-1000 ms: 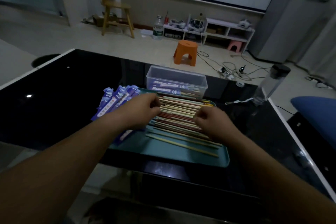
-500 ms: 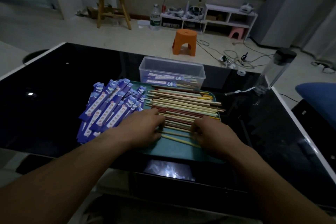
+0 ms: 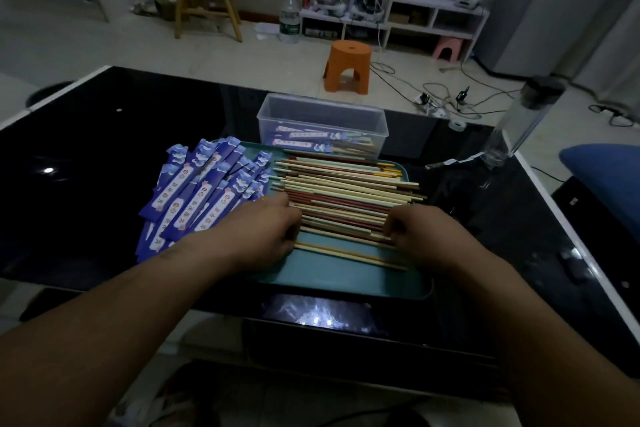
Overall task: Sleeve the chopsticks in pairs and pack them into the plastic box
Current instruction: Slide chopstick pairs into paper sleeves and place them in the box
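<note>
A pile of loose chopsticks (image 3: 346, 191), cream, red and yellow, lies across a teal tray (image 3: 346, 279). My left hand (image 3: 266, 232) rests at the pile's left end, fingers curled onto the stick ends. My right hand (image 3: 422, 236) rests at the right end, fingers curled onto the sticks there. Whether either hand has closed on particular sticks is hidden by the knuckles. Several purple paper sleeves (image 3: 201, 191) are fanned out left of the pile. Behind the tray stands the clear plastic box (image 3: 322, 114) with a few sleeved pairs inside.
The tray sits on a black glossy table (image 3: 104, 149) with white edges. A clear bottle with a black cap (image 3: 519, 121) stands at the table's right rear. A blue cushion (image 3: 602, 166) lies right of the table. An orange stool (image 3: 348, 66) stands on the floor beyond.
Both hands slid from the middle of the pile toward its near side, then settled on the sticks' two ends. The view tilted down and drew closer.
</note>
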The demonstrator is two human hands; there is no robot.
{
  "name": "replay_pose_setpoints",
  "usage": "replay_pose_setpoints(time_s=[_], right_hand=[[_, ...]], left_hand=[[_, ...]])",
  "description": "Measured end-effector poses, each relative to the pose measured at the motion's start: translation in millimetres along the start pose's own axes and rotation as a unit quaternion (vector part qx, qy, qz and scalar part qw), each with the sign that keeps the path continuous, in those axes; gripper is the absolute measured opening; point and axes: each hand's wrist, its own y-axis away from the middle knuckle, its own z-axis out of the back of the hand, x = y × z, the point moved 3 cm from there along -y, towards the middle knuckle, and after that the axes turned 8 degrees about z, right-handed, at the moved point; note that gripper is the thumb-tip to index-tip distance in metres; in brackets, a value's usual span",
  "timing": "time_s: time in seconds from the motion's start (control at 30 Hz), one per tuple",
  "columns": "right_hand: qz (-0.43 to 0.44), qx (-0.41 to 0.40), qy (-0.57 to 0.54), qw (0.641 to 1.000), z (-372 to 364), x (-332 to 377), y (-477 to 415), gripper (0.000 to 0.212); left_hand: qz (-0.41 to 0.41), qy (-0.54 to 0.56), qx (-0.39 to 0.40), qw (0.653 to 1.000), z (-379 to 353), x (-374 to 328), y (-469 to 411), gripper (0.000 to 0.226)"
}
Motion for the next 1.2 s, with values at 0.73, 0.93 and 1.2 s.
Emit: replay_pose_setpoints(time_s=[0.73,0.93,1.2], right_hand=[[0.184,-0.371,-0.106,0.904,13.6,41.3,11.6,0.008],[0.016,-0.128,-0.430,0.893,-17.9,46.6,-0.4,0.020],[-0.029,-0.045,-0.693,0.719,-30.0,62.6,-12.6,0.022]], left_hand=[[0.089,0.180,0.037,0.979,34.9,9.4,-0.7,0.014],[0.115,0.283,0.027,0.952,42.6,-1.1,1.0,0.018],[0.078,0.361,0.099,0.924,33.9,-16.2,7.0,0.031]])
